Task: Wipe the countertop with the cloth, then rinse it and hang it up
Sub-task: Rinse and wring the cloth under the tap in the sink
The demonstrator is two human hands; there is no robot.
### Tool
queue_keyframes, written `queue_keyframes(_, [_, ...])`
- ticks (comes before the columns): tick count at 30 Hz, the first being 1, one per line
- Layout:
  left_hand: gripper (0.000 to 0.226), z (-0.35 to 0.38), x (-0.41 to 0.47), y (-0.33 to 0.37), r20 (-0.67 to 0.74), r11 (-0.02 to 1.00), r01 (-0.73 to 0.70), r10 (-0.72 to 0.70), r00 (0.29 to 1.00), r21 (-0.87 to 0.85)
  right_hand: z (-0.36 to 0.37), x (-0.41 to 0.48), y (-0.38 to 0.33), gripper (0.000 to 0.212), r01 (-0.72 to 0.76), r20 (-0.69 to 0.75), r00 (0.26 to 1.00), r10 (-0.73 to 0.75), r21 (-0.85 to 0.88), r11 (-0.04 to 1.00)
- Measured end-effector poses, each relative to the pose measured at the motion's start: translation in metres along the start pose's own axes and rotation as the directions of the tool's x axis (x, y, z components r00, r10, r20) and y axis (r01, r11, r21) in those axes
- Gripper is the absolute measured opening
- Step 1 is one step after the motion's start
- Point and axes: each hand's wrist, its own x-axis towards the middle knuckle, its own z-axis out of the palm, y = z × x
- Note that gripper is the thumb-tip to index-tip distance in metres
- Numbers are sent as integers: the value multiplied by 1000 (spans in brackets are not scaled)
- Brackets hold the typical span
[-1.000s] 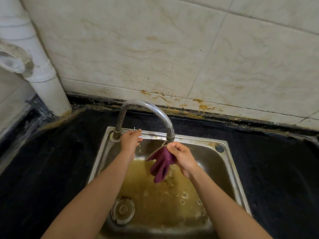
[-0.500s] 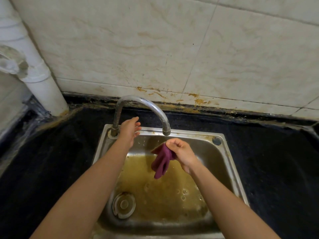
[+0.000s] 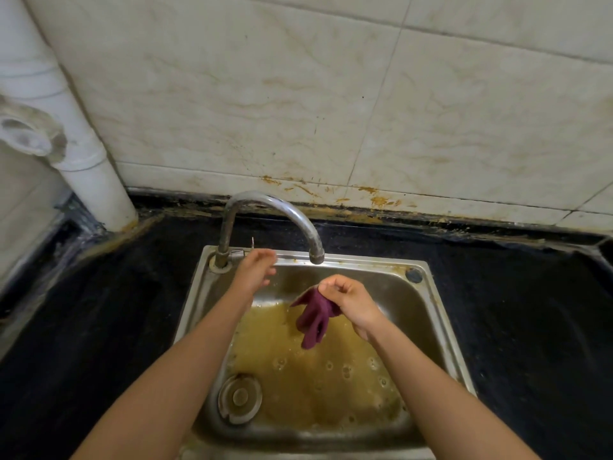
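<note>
The right hand (image 3: 348,298) holds a dark red cloth (image 3: 315,318) over the sink (image 3: 441,313). Its fingers are curled closed around the upper part of the cloth, and the rest of the cloth hangs down loose below the hand, above the yellow-brown water in the sink. The cloth is a little to the right of and below the mouth of the tap (image 3: 272,214); no water stream can be seen coming from the tap.

The left hand (image 3: 257,268) is near the back edge of the sink, just beside the base of the tap. Its fingers are spread and released, and they hold nothing. The picture is a little blurred there, so I cannot tell if the hand touches the tap handle.

The drain (image 3: 239,398) is at the front left of the sink bottom. The black tabletop (image 3: 116,310) lies around the sink, and a white pipe (image 3: 83,154) stands in the left corner by the tiled wall (image 3: 298,94).
</note>
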Motion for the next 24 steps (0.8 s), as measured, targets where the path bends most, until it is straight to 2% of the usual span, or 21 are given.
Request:
queue_keyframes(3, [29,5,-28,-8,226,979,-110,70,972,172,-4,-9,-7,20,70,43,997,-64,-136,988])
queue_keyframes(6, [43,13,-50,-15,442,912,-255,93,892,321,-7,-21,-22,12,192,136,978,-158,-300,934])
queue_keyframes(9, [30,20,-67,-15,518,876,-359,154,841,322,-11,-35,-40,11,316,220,946,-240,-451,835])
queue_keyframes(12, [16,23,-81,-15,498,843,-386,167,851,376,-14,-49,-56,11,401,248,916,-316,-510,761])
queue_keyframes(17, [10,10,-100,-16,416,888,-314,159,895,337,-29,-76,-72,17,461,151,882,-445,-470,753])
queue_keyframes(18, [7,5,-103,-17,411,880,-333,180,894,339,-32,-81,-73,18,458,126,882,-454,-454,764])
queue_keyframes(21, [20,-7,-111,-17,345,901,-337,234,909,274,-39,-93,-69,17,432,19,888,-460,-379,818])
queue_keyframes(24, [13,-16,-117,-16,282,905,-319,240,929,280,-40,-99,-60,22,380,-82,903,-422,-307,873])
